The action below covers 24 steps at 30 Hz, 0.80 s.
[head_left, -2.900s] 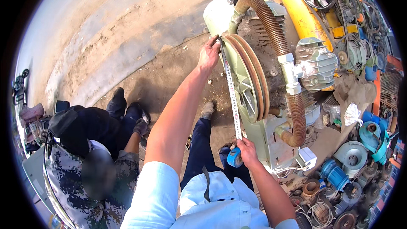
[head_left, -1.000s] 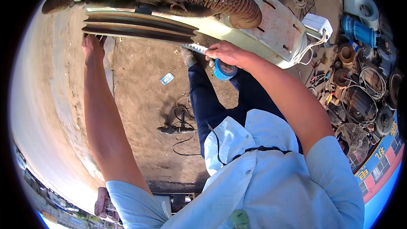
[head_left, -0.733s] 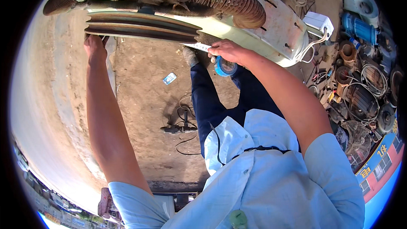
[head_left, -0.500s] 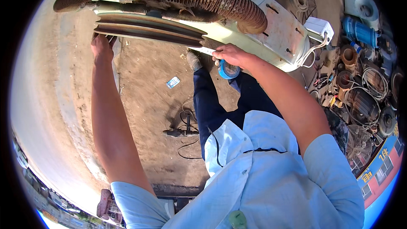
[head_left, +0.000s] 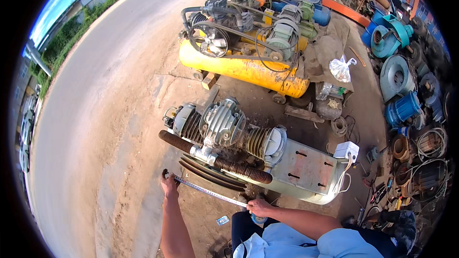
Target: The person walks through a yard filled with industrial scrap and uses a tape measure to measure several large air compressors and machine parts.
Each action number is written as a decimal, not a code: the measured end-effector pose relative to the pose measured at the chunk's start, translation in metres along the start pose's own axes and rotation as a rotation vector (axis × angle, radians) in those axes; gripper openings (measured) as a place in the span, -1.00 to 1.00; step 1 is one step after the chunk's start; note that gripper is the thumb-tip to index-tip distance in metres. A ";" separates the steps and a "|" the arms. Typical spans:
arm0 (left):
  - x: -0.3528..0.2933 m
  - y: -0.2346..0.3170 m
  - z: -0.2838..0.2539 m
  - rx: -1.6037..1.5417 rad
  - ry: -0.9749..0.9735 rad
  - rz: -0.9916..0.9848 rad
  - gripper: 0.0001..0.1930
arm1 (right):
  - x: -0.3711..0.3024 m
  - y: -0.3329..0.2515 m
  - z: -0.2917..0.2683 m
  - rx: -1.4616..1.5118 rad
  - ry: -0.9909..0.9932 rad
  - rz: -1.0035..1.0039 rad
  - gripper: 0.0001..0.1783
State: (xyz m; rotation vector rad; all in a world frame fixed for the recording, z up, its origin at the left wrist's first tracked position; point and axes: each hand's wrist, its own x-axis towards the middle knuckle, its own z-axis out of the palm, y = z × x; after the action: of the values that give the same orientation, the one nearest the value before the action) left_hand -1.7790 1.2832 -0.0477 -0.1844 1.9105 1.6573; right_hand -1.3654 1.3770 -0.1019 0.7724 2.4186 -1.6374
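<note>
A white tape measure blade (head_left: 210, 192) stretches between my hands, in front of the grooved pulley wheel (head_left: 210, 176) of an air compressor (head_left: 224, 124). My left hand (head_left: 169, 185) pinches the blade's far end near the pulley's left edge. My right hand (head_left: 259, 207) grips the blade near its round blue case (head_left: 258, 220), which hangs just below the fingers. Brown ribbed pipes (head_left: 241, 169) run above the pulley, joined by a metal fitting. To the right lies the compressor's pale tank (head_left: 306, 169), with a slotted plate on top.
Beyond stands a yellow-tank compressor (head_left: 239, 69) with motors and belts. Blue and green motors, blowers (head_left: 398, 77), cables and tools are heaped along the right. A small blue-white packet (head_left: 222, 220) lies by my legs. A road (head_left: 86, 91) runs along the left.
My view has tilted up, showing the whole compressor and the yards beyond. Both hands now sit lower in the picture, and the tape blade shows fully between them instead of mostly behind the pulley.
</note>
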 end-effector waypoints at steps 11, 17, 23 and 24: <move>-0.058 -0.070 -0.255 -0.322 0.458 -0.211 -0.51 | 0.053 -0.134 0.039 -0.444 -0.450 -0.095 -0.69; -0.006 -0.033 -0.339 -0.458 0.490 -0.157 -0.46 | 0.165 -0.208 0.091 -0.573 -0.536 -0.312 -0.69; 0.038 0.127 -0.365 -0.476 0.297 0.071 -0.35 | 0.272 -0.313 0.151 -0.360 -0.377 -0.211 -0.68; 0.052 0.142 -0.370 -0.509 0.278 0.109 -0.42 | 0.284 -0.341 0.152 -0.300 -0.363 -0.207 -0.69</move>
State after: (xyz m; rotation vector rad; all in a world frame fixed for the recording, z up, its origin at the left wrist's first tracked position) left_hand -2.0145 0.9804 0.0634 -0.5442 1.6679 2.2694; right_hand -1.7992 1.2415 0.0152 0.1659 2.4484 -1.2871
